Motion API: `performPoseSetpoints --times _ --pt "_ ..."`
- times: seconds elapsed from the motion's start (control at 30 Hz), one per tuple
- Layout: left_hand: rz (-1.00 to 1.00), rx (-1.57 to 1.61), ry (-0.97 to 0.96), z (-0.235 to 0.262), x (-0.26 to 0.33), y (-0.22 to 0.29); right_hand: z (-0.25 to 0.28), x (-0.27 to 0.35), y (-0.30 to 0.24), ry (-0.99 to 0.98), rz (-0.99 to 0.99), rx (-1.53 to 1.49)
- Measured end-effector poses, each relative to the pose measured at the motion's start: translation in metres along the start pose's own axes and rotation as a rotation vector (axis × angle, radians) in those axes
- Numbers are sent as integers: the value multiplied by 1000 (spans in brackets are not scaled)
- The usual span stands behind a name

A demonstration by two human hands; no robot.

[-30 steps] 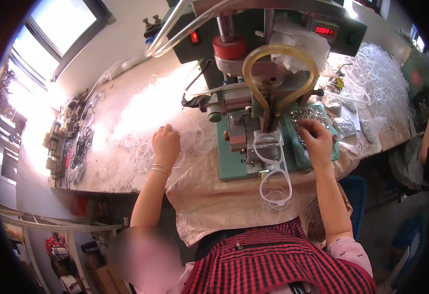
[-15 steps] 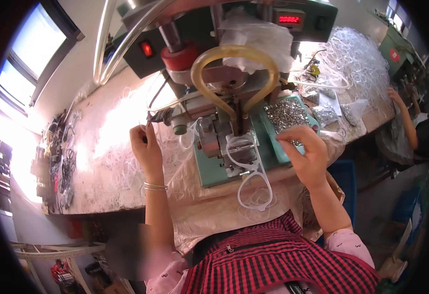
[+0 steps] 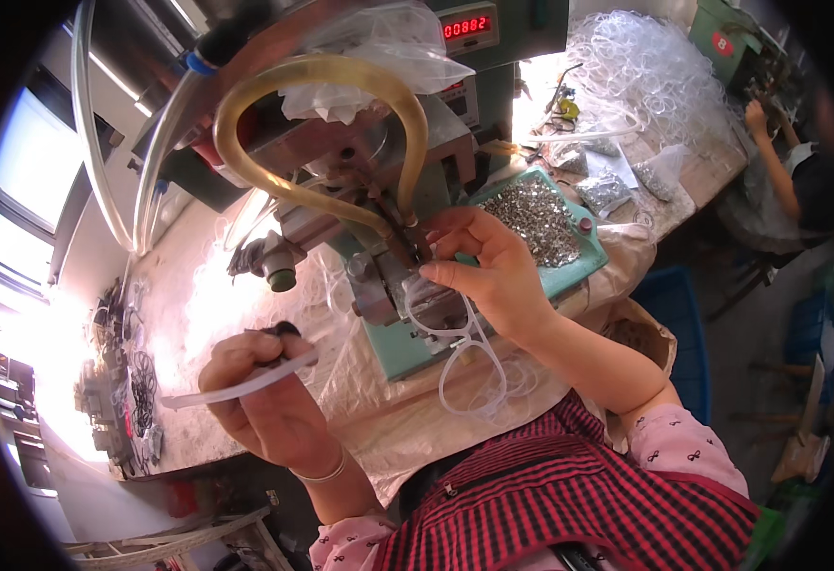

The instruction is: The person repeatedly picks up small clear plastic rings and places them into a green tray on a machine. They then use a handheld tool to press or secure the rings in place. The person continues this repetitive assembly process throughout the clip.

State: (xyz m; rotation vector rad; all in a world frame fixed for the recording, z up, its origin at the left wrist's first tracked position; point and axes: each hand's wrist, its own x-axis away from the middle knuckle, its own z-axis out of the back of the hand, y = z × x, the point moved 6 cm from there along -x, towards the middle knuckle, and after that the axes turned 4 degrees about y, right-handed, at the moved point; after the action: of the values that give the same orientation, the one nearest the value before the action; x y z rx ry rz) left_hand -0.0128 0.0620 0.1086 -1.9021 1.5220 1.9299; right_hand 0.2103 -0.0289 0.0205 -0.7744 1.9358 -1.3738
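Observation:
My left hand is closed around a clear plastic tube that sticks out to the left, held above the covered bench. My right hand pinches the end of a looped clear tube against the metal jaws of the green bench press. The loop hangs down over the machine's front. A yellowish hose arches over the press head. Just right of my right hand lies a teal tray full of small metal pieces.
A heap of clear tubes lies on the bench at the back right, where another person's arm works at a second green machine. Dark parts lie at the bench's left end. A blue crate stands on the floor at right.
My left hand has lifted off the bench and come toward me, now gripping a clear tube. My right hand has moved left from the tray onto the press jaws.

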Motion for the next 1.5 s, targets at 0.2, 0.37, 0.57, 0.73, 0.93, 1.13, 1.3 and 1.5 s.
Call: performPoseSetpoints --times 0.2,0.37,0.57,0.73,0.93,1.13,1.3,1.5 --pt "-121 -317 75 -4 -10 -16 -8 23 -13 86 93 -16" --pt "-192 -458 -372 -54 38 -21 15 29 -34 90 601 784" --pt "-236 -566 -620 -76 54 -40 121 10 23 325 514 1333" --pt "-197 -517 -708 -76 43 -39 116 -2 29 392 533 1243" --pt "-153 -709 -691 -75 64 -25 73 -40 47 267 650 1335" --pt "-83 -1091 98 54 103 30 161 28 40 607 123 521" --pt "-13 -1062 -83 50 29 -24 140 2 58 546 208 290" --pt "357 -1122 -294 50 49 -159 106 -8 40 476 218 359"
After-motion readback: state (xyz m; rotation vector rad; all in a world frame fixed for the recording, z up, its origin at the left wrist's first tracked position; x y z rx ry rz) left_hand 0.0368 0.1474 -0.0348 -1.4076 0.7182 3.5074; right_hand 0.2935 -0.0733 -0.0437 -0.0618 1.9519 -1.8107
